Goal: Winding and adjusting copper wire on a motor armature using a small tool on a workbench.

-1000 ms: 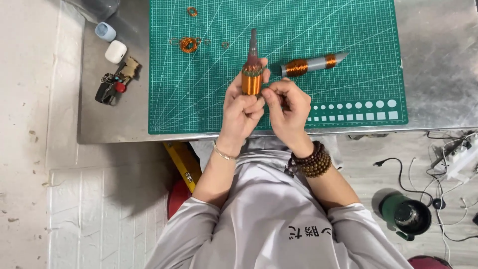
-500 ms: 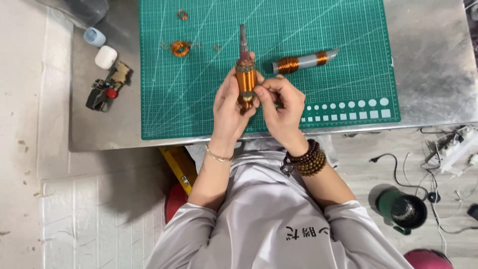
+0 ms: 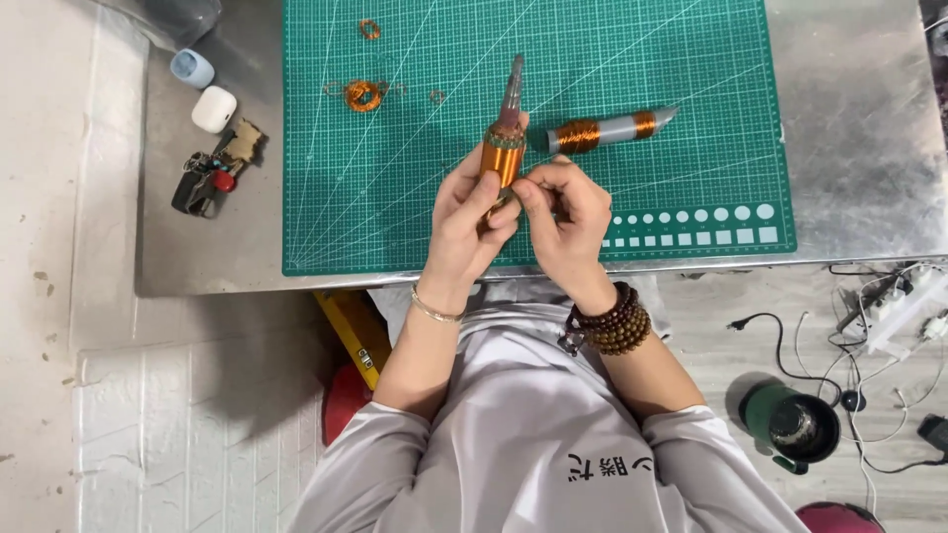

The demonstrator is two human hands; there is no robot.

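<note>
From the head view, your left hand (image 3: 472,222) wraps around the lower end of a copper coil (image 3: 503,158) wound on a grey rod, holding it upright-ish with its pointed tip aimed at the far side, tilted slightly right. Your right hand (image 3: 563,219) sits just beside it, thumb and forefinger pinched together at the coil's near end, touching the left fingertips; whether a wire strand lies between them is too fine to tell. Both hands hover over the near edge of the green mat (image 3: 691,109), which lies on the metal tabletop (image 3: 859,128).

On the mat, right of the held coil and apart from it, lies a second rod (image 3: 612,128) with two copper bands. Far left on the mat sits a loose wire ring (image 3: 362,95), with smaller scraps near it. Off the mat, at the left of the tabletop, are a white case (image 3: 213,109), a pale blue cap (image 3: 192,68) and a key bunch (image 3: 212,178).
</note>
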